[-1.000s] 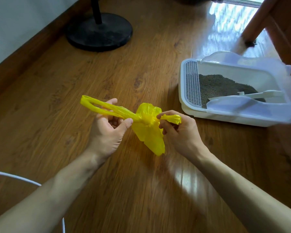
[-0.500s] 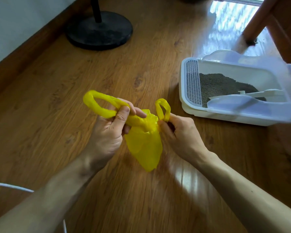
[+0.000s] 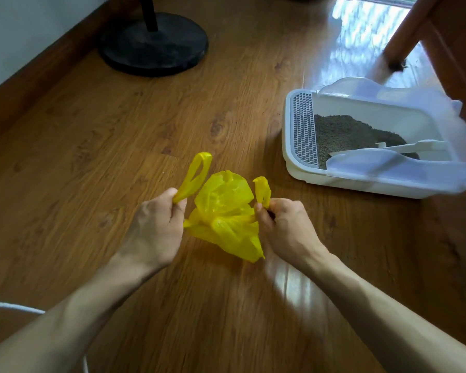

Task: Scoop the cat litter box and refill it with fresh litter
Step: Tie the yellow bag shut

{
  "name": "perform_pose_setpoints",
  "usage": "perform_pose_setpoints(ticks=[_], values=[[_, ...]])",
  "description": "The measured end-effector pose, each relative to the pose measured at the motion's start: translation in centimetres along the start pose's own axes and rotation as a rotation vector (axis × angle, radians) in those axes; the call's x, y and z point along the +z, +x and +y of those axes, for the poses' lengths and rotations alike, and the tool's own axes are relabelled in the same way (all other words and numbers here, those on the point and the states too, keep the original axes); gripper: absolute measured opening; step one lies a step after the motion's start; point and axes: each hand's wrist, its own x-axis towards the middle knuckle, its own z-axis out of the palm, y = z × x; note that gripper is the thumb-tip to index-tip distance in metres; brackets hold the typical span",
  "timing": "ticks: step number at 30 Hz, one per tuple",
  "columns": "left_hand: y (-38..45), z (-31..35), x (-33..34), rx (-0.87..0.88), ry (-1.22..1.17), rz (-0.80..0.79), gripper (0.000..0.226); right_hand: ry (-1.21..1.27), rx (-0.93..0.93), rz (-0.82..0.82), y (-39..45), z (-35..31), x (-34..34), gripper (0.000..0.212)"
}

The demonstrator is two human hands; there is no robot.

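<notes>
A small yellow plastic bag point(image 3: 226, 214) hangs between my two hands above the wooden floor. My left hand point(image 3: 156, 224) grips the bag's left handle loop, which sticks up past the fist. My right hand point(image 3: 283, 224) pinches the shorter right handle. The bag's body is spread and crumpled between them. To the right stands the white litter box point(image 3: 296, 162) with a grey grille along its left side and grey litter point(image 3: 345, 133) inside. A white scoop point(image 3: 414, 146) lies in the litter, partly behind the box's translucent rim.
A black round stand base point(image 3: 154, 47) with a pole sits at the back left near the wall. A wooden furniture leg point(image 3: 404, 33) stands at the back right. A white cable point(image 3: 14, 306) curves at the lower left.
The bag was twisted tight at its neck with the handles pulled sideways. Now both hands have moved apart and lower, the handles point up, and the bag has spread open between them.
</notes>
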Motion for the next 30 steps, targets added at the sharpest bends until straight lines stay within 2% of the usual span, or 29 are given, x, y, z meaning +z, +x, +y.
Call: perform_pose_setpoints(ticks=[4,9,14,18,21,24,28,30], values=[[-0.1,0.5,-0.3,-0.030,-0.036,-0.029,0.031,-0.019,-0.024,-0.025,-0.7,-0.4,-0.2,0.049],[0.4,1.5,-0.8,-0.052,-0.118,-0.078,0.050,-0.017,-0.230,0.009,-0.2,-2.2,-1.3,0.031],[0.6,2.8,-1.3,-0.001,-0.119,-0.148,0.030,0.022,-0.352,-0.014,0.0,-4.7,-1.5,0.016],[1.1,2.8,-2.4,0.024,-0.006,-0.216,0.032,0.041,-0.420,-0.041,-0.2,-5.8,-1.4,0.010],[1.1,2.8,-2.7,0.049,0.067,-0.336,0.035,0.035,-0.487,-0.075,-0.1,-6.3,-1.6,0.005],[1.1,3.1,-2.2,0.079,0.177,-0.410,0.036,0.017,-0.571,-0.043,0.0,-6.5,-1.4,0.005],[0.3,4.0,-1.1,0.041,0.442,-0.399,0.029,-0.165,-0.647,0.061,0.0,-6.3,-1.6,0.005],[-0.1,4.4,-0.5,0.113,0.505,-0.379,0.015,-0.224,-0.648,0.003,0.1,-5.8,-2.0,0.007]])
